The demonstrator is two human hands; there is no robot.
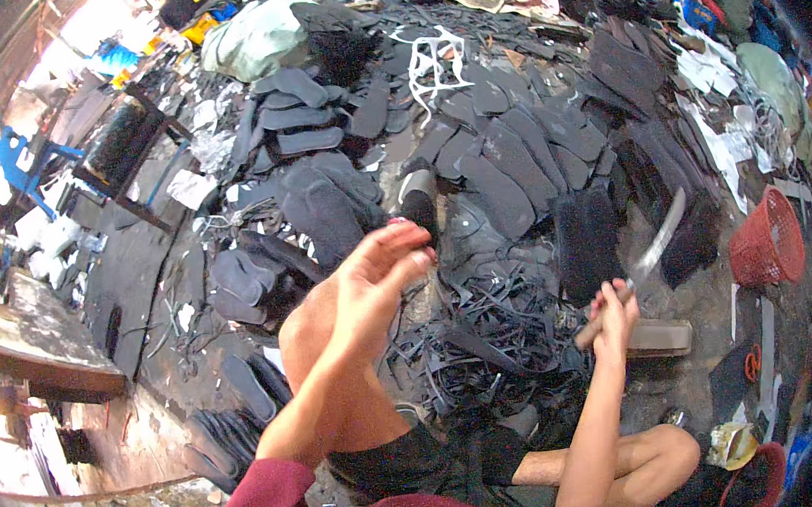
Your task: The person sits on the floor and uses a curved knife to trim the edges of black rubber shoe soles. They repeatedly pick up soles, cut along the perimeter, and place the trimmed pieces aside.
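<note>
My right hand (613, 315) is wrapped round the handle of a knife (660, 240), its long, slightly curved blade pointing up and away to the right. Raised above my bent left knee, my left hand (373, 272) has its fingers loosely stretched and the thumb apart, with no held thing visible. Just beyond its fingertips is a narrow black and grey piece (417, 197); I cannot tell whether they touch. A tangled heap of black offcut strips (496, 343) lies between my legs. Beside the knife hand is a pale, worn block (660, 338).
Black shoe soles (494, 193) cover the floor ahead, with more in a stack (300, 115) farther left. A red mesh basket (765, 238) stands at the right, near orange-handled scissors (753, 362). A low wooden bench (38, 365) is at the left; a pale sack (257, 40) lies behind.
</note>
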